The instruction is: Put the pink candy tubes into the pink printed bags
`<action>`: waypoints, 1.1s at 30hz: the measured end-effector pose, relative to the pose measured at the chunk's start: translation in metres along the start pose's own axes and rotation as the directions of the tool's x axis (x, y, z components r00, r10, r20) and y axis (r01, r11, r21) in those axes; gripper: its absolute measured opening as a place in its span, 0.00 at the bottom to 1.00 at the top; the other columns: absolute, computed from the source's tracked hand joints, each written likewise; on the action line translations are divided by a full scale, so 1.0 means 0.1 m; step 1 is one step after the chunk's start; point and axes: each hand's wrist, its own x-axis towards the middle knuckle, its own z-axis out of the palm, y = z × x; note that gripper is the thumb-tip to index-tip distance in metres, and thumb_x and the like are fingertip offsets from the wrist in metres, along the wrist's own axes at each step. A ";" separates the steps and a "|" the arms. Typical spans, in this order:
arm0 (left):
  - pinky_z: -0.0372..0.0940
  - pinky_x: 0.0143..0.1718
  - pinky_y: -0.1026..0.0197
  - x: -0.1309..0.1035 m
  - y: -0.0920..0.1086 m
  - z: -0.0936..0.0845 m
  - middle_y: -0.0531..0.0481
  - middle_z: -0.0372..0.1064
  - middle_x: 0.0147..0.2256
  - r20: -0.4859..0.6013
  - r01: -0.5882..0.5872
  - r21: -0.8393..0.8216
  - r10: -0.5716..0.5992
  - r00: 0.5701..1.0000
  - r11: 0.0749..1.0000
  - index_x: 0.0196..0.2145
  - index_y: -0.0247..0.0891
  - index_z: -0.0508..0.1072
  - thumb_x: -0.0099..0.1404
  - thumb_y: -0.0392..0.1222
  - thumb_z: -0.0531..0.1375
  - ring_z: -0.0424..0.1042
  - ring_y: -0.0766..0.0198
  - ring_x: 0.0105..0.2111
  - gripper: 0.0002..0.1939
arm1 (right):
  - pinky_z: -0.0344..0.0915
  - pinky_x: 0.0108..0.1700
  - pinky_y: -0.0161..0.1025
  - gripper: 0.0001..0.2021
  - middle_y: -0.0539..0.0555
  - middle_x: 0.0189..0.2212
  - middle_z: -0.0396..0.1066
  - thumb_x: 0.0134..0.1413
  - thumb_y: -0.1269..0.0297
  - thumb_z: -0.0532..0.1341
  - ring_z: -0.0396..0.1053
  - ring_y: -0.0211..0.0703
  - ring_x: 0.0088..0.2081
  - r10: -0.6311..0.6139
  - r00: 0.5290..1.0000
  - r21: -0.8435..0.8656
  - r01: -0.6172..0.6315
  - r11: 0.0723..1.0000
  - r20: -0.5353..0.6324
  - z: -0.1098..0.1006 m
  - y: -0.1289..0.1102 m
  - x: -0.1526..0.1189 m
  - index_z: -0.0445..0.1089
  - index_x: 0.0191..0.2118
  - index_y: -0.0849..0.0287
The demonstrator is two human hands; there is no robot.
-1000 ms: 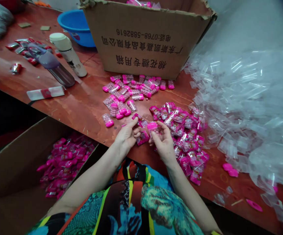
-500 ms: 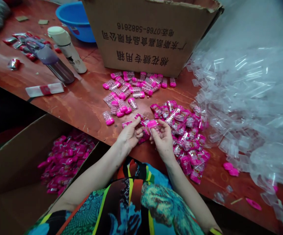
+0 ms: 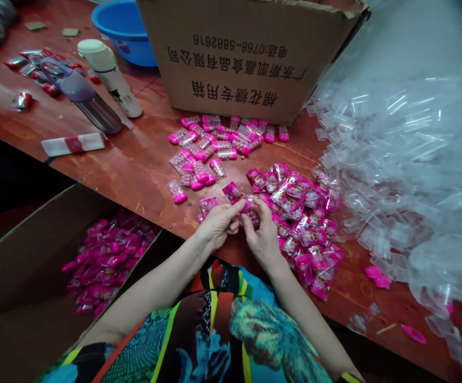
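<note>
My left hand [image 3: 217, 226] and my right hand [image 3: 260, 234] meet near the table's front edge. Together they pinch a small clear capsule of pink candy balls [image 3: 252, 214] and a pink printed sachet [image 3: 233, 191]. The left fingers grip the sachet, the right fingers hold the capsule against it. Another sachet [image 3: 208, 205] lies just left of my left hand. A heap of pink sachets [image 3: 303, 223] lies to the right of my hands. Loose pink-capped capsules [image 3: 207, 154] are scattered beyond them.
A big cardboard box [image 3: 247, 58] stands at the back. Clear plastic bags [image 3: 406, 175] pile up on the right. A blue basin [image 3: 121, 29] and two bottles [image 3: 95, 85] sit at back left. A carton holding pink packets [image 3: 103, 260] stands below the table edge on the left.
My hands have drawn closer together and slightly lower; the capsule in my right hand now presses into the sachet held by my left.
</note>
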 end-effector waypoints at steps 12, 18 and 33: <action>0.44 0.16 0.67 -0.02 -0.11 -0.05 0.50 0.61 0.12 0.091 -0.002 0.201 -0.017 0.996 0.980 0.19 0.34 0.69 0.58 0.61 0.65 0.58 0.71 0.13 0.26 | 0.52 0.19 0.31 0.29 0.41 0.20 0.63 0.62 0.52 0.60 0.55 0.32 0.16 0.239 0.932 0.426 -0.339 0.839 0.272 -0.02 -0.01 -0.03 0.51 0.64 0.51; 0.45 0.16 0.67 -0.05 -0.13 -0.04 0.44 0.69 0.16 0.193 0.001 0.307 -0.063 0.979 0.952 0.18 0.34 0.70 0.62 0.61 0.61 0.55 0.74 0.12 0.28 | 0.53 0.17 0.29 0.27 0.41 0.20 0.65 0.60 0.49 0.61 0.55 0.30 0.14 0.296 0.881 0.459 -0.450 0.766 0.370 -0.08 0.06 0.00 0.58 0.61 0.51; 0.55 0.25 0.67 -0.13 0.16 -0.47 0.52 0.71 0.23 -0.131 -0.258 0.637 0.431 0.893 0.727 0.26 0.37 0.79 0.61 0.42 0.64 0.62 0.67 0.23 0.08 | 0.65 0.34 0.41 0.19 0.57 0.34 0.73 0.69 0.59 0.52 0.71 0.46 0.31 -0.173 0.980 -0.771 0.183 0.610 0.096 -0.43 -0.20 -0.04 0.65 0.61 0.54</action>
